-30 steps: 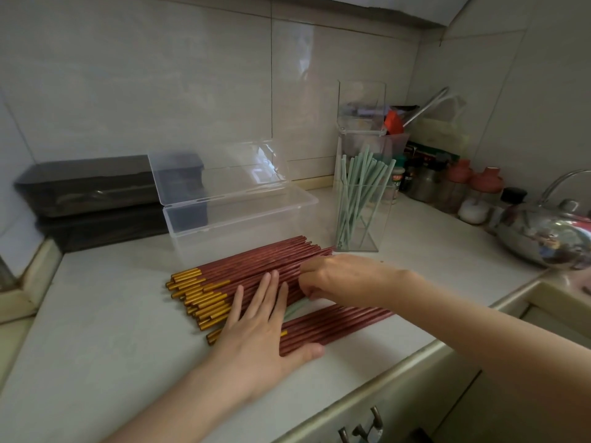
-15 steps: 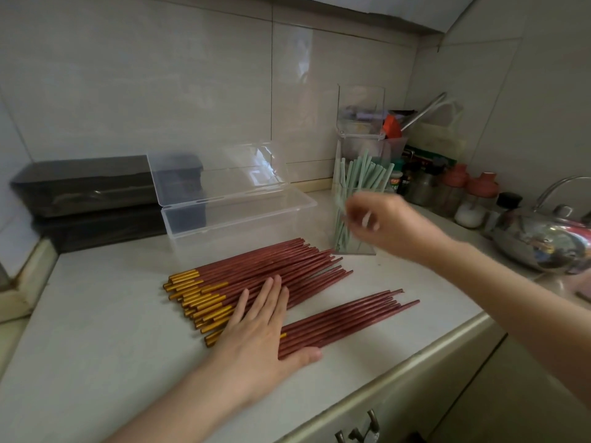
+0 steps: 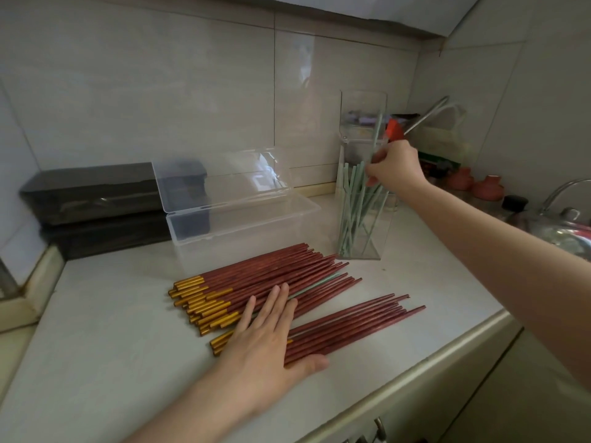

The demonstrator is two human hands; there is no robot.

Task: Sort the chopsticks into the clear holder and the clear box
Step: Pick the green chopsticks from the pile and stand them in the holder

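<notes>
1. Head view, edges and room: the counter (image 3: 96,330) runs from the tiled wall behind the clear holder (image 3: 361,238) to a rounded front edge (image 3: 415,369) on the near side of the holder. Bare counter lies far left of the holder and to its right, toward a kettle (image 3: 563,225)
2. Counts: the red chopsticks lie in two groups in front and to the left of the holder, a larger pile (image 3: 256,282) and a smaller group (image 3: 351,321), too tightly packed to count. One stray green chopstick (image 3: 316,284) lies in the larger pile. Two dark boxes (image 3: 89,193) are stacked far left of the holder, and two red-capped jars (image 3: 460,180) stand to its right
3. Containers: the holder stands upright with its lid (image 3: 363,116) raised, and a loose bundle of green chopsticks (image 3: 351,212) leans inside it. The clear box (image 3: 243,231) sits just left of the holder with its lid tipped back; all the red chopsticks lie outside it
4. Hands: the right hand (image 3: 395,167), at the holder's mouth, has curled fingers pinching one upright green stick (image 3: 377,132); its lower end is hidden. The left hand (image 3: 265,334) lies flat with straight fingers across both red groups, gripping nothing
</notes>
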